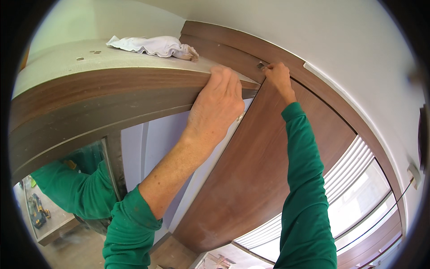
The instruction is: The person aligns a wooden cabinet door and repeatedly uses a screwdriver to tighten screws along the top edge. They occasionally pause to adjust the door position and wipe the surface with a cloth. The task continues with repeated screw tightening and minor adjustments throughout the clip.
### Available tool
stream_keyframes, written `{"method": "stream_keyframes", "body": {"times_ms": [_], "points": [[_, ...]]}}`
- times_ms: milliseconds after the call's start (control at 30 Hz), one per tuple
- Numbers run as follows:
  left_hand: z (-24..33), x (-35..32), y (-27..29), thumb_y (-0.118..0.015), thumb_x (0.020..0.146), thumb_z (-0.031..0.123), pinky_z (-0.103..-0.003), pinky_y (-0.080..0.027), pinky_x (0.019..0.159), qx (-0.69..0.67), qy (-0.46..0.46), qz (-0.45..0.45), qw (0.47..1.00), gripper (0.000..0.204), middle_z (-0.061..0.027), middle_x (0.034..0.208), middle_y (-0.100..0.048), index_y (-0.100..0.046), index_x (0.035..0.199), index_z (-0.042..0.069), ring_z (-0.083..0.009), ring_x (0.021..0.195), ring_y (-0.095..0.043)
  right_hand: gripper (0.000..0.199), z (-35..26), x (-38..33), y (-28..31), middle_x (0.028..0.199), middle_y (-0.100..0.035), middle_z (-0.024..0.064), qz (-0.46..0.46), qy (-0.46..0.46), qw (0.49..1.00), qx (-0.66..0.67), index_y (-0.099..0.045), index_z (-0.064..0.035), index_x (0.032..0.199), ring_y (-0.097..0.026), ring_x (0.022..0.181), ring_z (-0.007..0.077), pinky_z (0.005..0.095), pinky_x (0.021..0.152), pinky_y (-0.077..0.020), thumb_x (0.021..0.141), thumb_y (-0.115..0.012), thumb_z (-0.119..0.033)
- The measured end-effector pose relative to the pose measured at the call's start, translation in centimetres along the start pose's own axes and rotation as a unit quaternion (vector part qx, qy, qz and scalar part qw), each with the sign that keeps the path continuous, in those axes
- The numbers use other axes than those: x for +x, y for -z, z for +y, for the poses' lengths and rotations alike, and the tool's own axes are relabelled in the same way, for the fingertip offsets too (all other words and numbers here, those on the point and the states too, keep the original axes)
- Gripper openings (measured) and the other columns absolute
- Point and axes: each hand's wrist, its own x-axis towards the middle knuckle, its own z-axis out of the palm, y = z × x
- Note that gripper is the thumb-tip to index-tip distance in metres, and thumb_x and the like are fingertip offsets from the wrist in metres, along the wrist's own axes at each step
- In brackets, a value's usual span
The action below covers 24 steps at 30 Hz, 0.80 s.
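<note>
My left hand is hooked over the upper edge of a wardrobe-like wooden frame, fingers bent on its top near the corner. Farther right, my right hand reaches up to the wooden strip above a large brown panel. Its fingers are pinched together at a small dark metallic piece by the strip; the fingertips partly hide it, so its kind is unclear. A crumpled white cloth glove with a brownish end lies on the frame's pale top, beyond my left hand.
A mirror on the left reflects a green sleeve and a cordless drill on a board. White louvred slats stand at the lower right. The white ceiling comes close above the panel. A dark cable hangs at far right.
</note>
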Motion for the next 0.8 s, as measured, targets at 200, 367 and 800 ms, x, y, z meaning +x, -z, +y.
{"method": "stream_keyframes", "body": {"times_ms": [200, 367, 800], "points": [[0.1, 0.0, 0.2, -0.080, 0.069, 0.013, -0.039, -0.039, 0.107, 0.002, 0.001, 0.000, 1.000, 0.049, -0.0121, 0.108, -0.063, -0.071, 0.114, -0.004, -0.0283, 0.112, -0.055, 0.030, -0.3, 0.2, -0.7, 0.093, -0.075, 0.0289, 0.006, -0.017, 1.000, 0.018, -0.080, 0.0011, 0.092, -0.072, 0.093, 0.0489, 0.0538, 0.088, -0.0566, 0.089, -0.069, -0.027], [0.1, 0.0, -0.2, -0.080, 0.069, 0.011, -0.038, -0.040, 0.107, -0.015, 0.016, 0.029, 0.999, 0.048, -0.0120, 0.109, -0.063, -0.071, 0.114, -0.004, -0.0280, 0.112, -0.055, 0.033, -0.8, -1.1, -2.2, 0.099, -0.075, 0.0298, 0.042, -0.043, 0.997, 0.056, -0.079, 0.0015, 0.100, -0.071, 0.100, 0.0491, 0.0537, 0.092, -0.0560, 0.092, -0.068, -0.029], [0.1, 0.1, -0.6, -0.077, 0.071, 0.011, -0.039, -0.041, 0.108, 0.007, 0.006, 0.037, 0.999, 0.048, -0.0127, 0.109, -0.064, -0.070, 0.115, -0.005, -0.0286, 0.110, -0.056, 0.042, 0.3, -4.2, -5.2, 0.113, -0.075, 0.0279, 0.102, -0.006, 0.991, 0.082, -0.075, -0.0052, 0.125, -0.070, 0.109, 0.0479, 0.0515, 0.099, -0.0549, 0.095, -0.067, -0.033]]}}
